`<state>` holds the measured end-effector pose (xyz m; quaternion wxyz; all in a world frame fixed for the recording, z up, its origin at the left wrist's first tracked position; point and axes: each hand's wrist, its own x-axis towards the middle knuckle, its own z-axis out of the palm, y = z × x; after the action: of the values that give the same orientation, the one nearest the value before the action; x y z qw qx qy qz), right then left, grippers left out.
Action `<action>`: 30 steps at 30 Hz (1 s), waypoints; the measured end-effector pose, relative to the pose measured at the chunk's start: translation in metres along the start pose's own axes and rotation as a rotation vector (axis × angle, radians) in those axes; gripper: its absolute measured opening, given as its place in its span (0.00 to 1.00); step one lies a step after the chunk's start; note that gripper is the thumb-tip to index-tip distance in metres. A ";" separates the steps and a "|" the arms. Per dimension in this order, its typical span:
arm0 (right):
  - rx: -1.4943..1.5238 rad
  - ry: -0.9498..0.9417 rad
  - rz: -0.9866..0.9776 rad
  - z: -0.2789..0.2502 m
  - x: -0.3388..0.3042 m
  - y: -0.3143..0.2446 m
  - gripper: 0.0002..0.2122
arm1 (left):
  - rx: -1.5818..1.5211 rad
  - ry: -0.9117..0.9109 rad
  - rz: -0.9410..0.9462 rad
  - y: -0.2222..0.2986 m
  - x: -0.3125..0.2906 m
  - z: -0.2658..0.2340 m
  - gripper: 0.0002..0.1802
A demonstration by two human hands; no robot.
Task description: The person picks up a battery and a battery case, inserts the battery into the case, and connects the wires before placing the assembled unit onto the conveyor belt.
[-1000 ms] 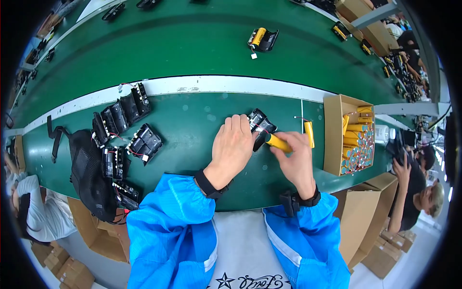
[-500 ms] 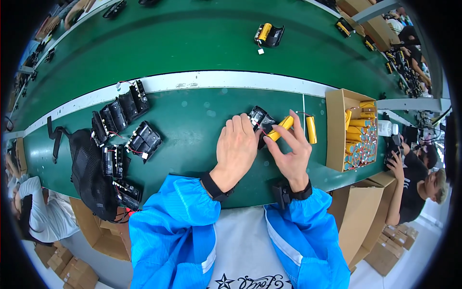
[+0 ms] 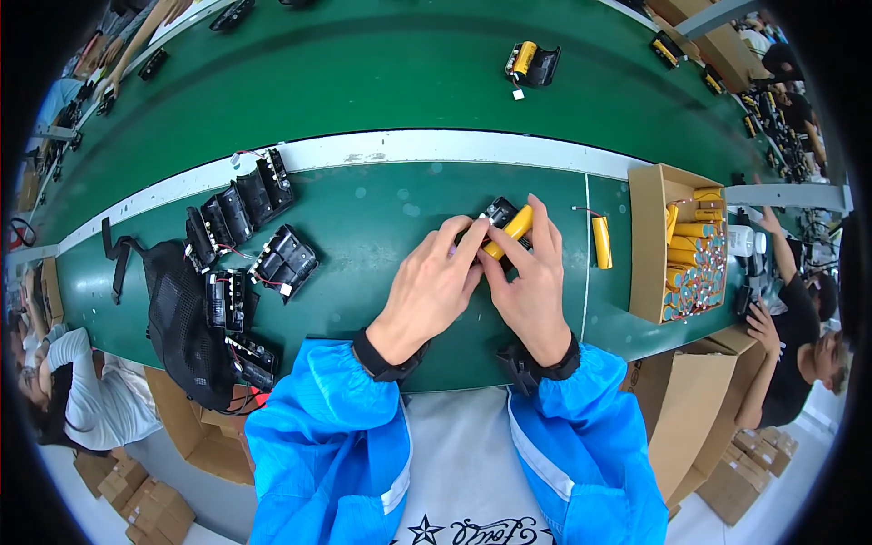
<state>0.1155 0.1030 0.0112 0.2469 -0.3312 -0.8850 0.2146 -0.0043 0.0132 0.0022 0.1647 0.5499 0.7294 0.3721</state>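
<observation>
A yellow cylindrical battery (image 3: pixel 518 225) lies between the fingers and thumb of my right hand (image 3: pixel 534 295), tilted against a black plastic housing (image 3: pixel 499 211). My left hand (image 3: pixel 427 291) grips that housing from its left side, fingertips close to the battery's lower end. Both hands meet over the green bench, and they hide most of the housing. To the right of my right hand lies a second yellow battery (image 3: pixel 601 242) with a short wire lead. Farther left sits an open black housing (image 3: pixel 286 262) with a white connector on its wires.
An open cardboard box (image 3: pixel 647 245) of yellow batteries stands at the right. More black housings (image 3: pixel 234 211) line the left beside a black mesh bag (image 3: pixel 182 331). Beyond the white rail (image 3: pixel 409 145), a housing with a battery (image 3: pixel 532 64) rests on the green surface. Other people work at both sides.
My right hand has brought the battery left and down against the housing. My left hand's fingers have curled in closer, and the two hands now nearly touch. The view has shifted slightly.
</observation>
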 end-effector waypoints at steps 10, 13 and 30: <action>0.088 0.081 0.062 0.008 -0.003 0.002 0.25 | 0.068 -0.132 0.032 -0.002 0.004 -0.019 0.20; 0.199 0.087 0.098 0.011 -0.003 0.000 0.26 | 0.185 -0.195 0.076 0.001 0.011 -0.029 0.23; 0.032 0.016 0.108 0.024 -0.002 -0.007 0.30 | -0.035 -0.213 0.078 -0.011 0.044 -0.040 0.22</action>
<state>0.0996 0.0916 -0.0049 0.2471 -0.3763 -0.8603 0.2392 -0.0526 0.0381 0.0281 0.2364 0.6112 0.6792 0.3304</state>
